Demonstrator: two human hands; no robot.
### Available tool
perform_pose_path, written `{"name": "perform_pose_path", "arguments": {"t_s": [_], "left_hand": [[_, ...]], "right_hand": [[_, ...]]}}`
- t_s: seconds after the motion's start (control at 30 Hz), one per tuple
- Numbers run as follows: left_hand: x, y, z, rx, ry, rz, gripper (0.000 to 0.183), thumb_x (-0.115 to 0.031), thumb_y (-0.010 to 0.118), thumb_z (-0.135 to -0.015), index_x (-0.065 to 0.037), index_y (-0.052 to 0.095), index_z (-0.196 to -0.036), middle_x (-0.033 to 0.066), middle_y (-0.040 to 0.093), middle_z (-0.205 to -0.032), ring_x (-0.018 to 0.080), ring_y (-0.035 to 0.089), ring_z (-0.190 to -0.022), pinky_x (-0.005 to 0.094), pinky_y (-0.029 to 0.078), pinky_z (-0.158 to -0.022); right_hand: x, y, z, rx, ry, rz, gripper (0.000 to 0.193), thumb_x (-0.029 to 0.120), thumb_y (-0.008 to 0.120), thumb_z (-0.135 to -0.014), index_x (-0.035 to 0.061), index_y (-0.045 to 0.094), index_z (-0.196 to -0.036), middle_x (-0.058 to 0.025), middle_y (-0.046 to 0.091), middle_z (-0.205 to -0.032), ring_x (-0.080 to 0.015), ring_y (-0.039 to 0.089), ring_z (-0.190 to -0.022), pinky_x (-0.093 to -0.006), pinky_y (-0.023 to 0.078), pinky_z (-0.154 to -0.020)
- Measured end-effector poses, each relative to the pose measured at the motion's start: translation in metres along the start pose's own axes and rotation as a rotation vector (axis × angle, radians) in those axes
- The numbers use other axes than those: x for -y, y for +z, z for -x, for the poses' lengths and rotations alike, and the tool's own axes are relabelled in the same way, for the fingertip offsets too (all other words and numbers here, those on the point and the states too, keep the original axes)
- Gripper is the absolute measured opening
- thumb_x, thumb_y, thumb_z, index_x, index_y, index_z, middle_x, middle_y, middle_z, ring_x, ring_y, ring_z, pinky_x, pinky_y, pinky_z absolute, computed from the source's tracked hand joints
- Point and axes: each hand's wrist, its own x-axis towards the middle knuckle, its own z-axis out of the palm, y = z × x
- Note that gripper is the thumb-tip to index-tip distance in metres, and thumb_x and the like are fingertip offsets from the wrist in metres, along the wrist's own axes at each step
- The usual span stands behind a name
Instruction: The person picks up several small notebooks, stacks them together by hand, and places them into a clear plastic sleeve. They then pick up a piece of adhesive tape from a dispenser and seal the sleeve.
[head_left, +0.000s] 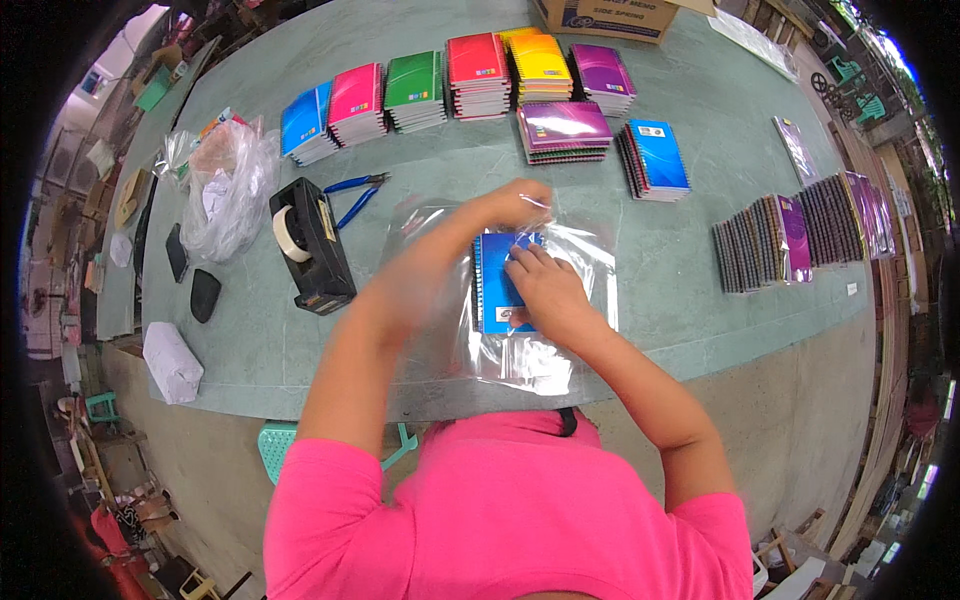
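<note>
A blue spiral-bound notebook (493, 285) lies on a clear plastic sheet (590, 350) at the near middle of the table. Spread over the notebook's cover are the fingers and thumb of my right hand (550, 290). Just beyond its far edge, my left hand (522, 203) is closed, with a bit of the clear plastic at its fingertips. The left forearm crosses above the left part of the sheet. Part of the notebook's cover is hidden under my right hand.
A black tape dispenser (325, 255) and blue-handled pliers (357, 195) lie to the left, near a crumpled plastic bag (235, 190). Colourful notebook stacks (415, 90) line the far side. Purple notebooks (790, 240) stand in rows at right. A cardboard box (610, 18) is at the back.
</note>
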Motion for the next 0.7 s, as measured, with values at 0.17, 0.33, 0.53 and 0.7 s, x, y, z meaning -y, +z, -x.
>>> {"name": "perform_pose_path", "arguments": {"t_s": [0.17,0.33,0.53,0.7], "left_hand": [[0.044,-0.045,0.078,0.107,-0.060,-0.095,0.022,-0.021,0.068,-0.068,-0.004,0.065,-0.081,0.0139,0.066,-0.078,0.0250,0.062,-0.070,0.0344,0.048,-0.065],[0.025,-0.053,0.158,0.030,-0.571,0.240,0.026,-0.018,0.069,-0.074,-0.005,0.061,-0.095,0.0077,0.063,-0.086,0.0136,0.060,-0.078,0.0309,0.048,-0.065],[-0.054,0.030,0.193,-0.286,-0.747,0.889,0.025,-0.020,0.064,-0.083,-0.006,0.057,-0.101,0.0022,0.059,-0.081,0.0129,0.057,-0.070,0.0267,0.046,-0.059],[-0.092,0.013,0.181,-0.342,-0.596,0.323,0.026,-0.025,0.057,-0.083,0.000,0.060,-0.086,0.0155,0.060,-0.072,0.0248,0.060,-0.067,0.0364,0.045,-0.059]], "right_hand": [[-0.007,0.012,0.002,-0.109,-0.054,0.002,0.064,0.025,0.079,-0.059,0.0031,0.052,-0.112,-0.0107,0.048,-0.124,-0.0294,0.045,-0.119,-0.0444,0.042,-0.089],[-0.011,0.001,0.004,-0.053,-0.019,-0.096,0.077,0.027,0.080,-0.056,0.0073,0.048,-0.123,-0.0094,0.045,-0.131,-0.0282,0.041,-0.123,-0.0428,0.040,-0.093],[-0.020,0.001,0.001,-0.023,-0.071,-0.139,0.084,0.033,0.081,-0.052,0.0084,0.046,-0.125,-0.0073,0.043,-0.131,-0.0295,0.034,-0.127,-0.0452,0.032,-0.101],[-0.038,0.012,-0.001,-0.064,-0.126,-0.215,0.090,0.039,0.082,-0.050,0.0100,0.045,-0.126,-0.0087,0.037,-0.137,-0.0341,0.025,-0.133,-0.0500,0.025,-0.105]]}}
